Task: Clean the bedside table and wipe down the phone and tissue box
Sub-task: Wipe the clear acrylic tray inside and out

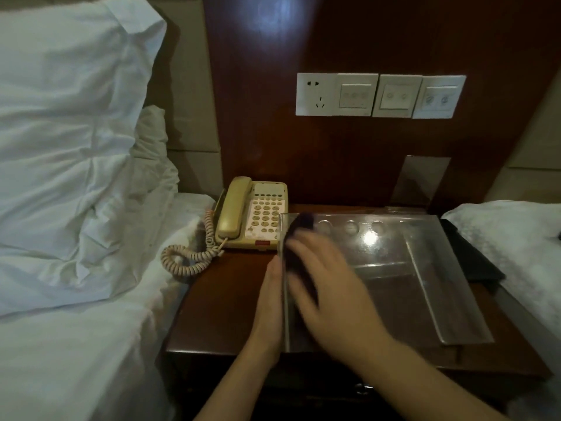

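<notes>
A clear acrylic tray [425, 268] lies on the dark wooden bedside table [218, 305]. My left hand [270, 302] rests flat against the tray's left edge, fingers straight. My right hand [331, 287], blurred by motion, presses a dark cloth [299, 229] onto the tray's top near its left end. A beige corded phone [252, 214] stands at the table's back left, its coiled cord [188, 256] trailing toward the bed. I see no tissue box.
White pillows [69, 123] and bedding fill the left side. Another white bed [510, 232] lies at the right, with a dark flat object [476, 262] beside the tray. A socket and switch panel [379, 95] sits on the wooden headboard wall.
</notes>
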Tool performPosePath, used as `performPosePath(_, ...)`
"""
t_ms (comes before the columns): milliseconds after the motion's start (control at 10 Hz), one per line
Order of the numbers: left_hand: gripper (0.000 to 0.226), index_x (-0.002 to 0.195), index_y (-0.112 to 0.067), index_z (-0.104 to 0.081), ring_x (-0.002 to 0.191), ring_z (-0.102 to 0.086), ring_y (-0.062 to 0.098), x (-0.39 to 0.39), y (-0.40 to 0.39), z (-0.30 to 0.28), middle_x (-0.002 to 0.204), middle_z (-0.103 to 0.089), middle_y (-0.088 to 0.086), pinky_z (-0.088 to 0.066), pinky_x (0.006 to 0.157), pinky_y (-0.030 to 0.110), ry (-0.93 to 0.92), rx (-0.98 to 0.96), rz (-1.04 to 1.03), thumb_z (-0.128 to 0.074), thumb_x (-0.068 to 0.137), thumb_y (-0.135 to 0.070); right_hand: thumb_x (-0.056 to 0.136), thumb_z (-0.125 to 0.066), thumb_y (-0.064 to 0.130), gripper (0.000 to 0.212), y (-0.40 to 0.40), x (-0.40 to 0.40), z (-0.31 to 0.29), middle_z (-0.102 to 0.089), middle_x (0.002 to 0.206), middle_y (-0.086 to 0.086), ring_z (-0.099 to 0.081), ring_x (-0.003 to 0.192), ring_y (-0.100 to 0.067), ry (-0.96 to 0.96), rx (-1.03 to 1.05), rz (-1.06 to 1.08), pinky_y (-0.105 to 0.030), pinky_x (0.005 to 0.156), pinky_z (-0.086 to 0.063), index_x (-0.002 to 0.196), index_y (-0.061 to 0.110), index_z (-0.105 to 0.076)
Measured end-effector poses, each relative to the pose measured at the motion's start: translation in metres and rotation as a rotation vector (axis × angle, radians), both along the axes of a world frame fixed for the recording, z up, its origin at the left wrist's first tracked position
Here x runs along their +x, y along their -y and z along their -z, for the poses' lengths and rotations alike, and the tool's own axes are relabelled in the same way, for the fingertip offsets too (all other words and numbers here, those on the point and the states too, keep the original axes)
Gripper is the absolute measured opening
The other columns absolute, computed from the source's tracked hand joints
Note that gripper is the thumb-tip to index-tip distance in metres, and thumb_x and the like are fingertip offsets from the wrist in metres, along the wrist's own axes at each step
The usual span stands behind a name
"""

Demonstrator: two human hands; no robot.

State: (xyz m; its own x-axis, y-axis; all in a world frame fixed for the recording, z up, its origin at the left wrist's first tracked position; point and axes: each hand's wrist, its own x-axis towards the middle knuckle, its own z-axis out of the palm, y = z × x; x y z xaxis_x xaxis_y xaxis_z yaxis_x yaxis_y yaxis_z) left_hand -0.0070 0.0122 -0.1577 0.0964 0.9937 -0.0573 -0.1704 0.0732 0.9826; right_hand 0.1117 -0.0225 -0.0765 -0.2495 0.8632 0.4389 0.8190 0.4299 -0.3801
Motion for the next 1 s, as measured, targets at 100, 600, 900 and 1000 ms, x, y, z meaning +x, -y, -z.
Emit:
performPosePath(100,0.036,0.131,-0.042,-0.058,0.12,-0.064,0.01,-0.005,0.005,-0.012,0.136,-0.065,-0.008,-0.052,0.1,0.037,0.115,-0.019,0.04,-0.047,0.101,-0.057,0.097,-0.038,0.049,0.056,0.025,0.017,0.017,-0.021,0.158,0.024,-0.009,0.147,0.007,0.126,0.02,-0.066,-0.021,0.117,-0.015,0.151,0.039,-0.027)
performPosePath(600,0.057,0.134,-0.017,-0.051,0.05,-0.048,0.015,0.005,0.005,-0.025,0.067,-0.052,0.0,-0.04,0.043,0.023,0.32,0.039,0.091,-0.073,0.085,-0.036,0.098,-0.052,0.033,0.049,0.022,0.061,0.023,-0.039,0.152,0.009,-0.031,0.141,-0.007,-0.148,0.001,0.37,-0.031,0.115,-0.028,0.145,0.027,-0.043)
performPosePath(900,0.062,0.133,-0.016,-0.052,0.055,-0.061,0.023,0.002,0.012,-0.033,0.075,-0.062,0.009,-0.048,0.045,0.024,0.282,0.02,0.062,-0.071,0.082,-0.045,0.099,-0.052,0.037,0.051,0.008,0.055,0.009,-0.029,0.155,0.016,-0.022,0.14,0.004,-0.082,-0.039,0.112,-0.023,0.115,-0.024,0.148,0.032,-0.037)
performPosePath(1000,0.056,0.127,-0.017,-0.049,0.044,-0.04,0.012,0.004,0.007,-0.026,0.063,-0.043,0.001,-0.035,0.039,0.021,0.319,-0.019,0.073,-0.072,0.084,-0.044,0.099,-0.053,0.032,0.049,-0.006,0.121,0.006,-0.041,0.151,0.003,-0.035,0.14,-0.012,-0.184,-0.054,0.387,-0.033,0.113,-0.031,0.146,0.023,-0.042)
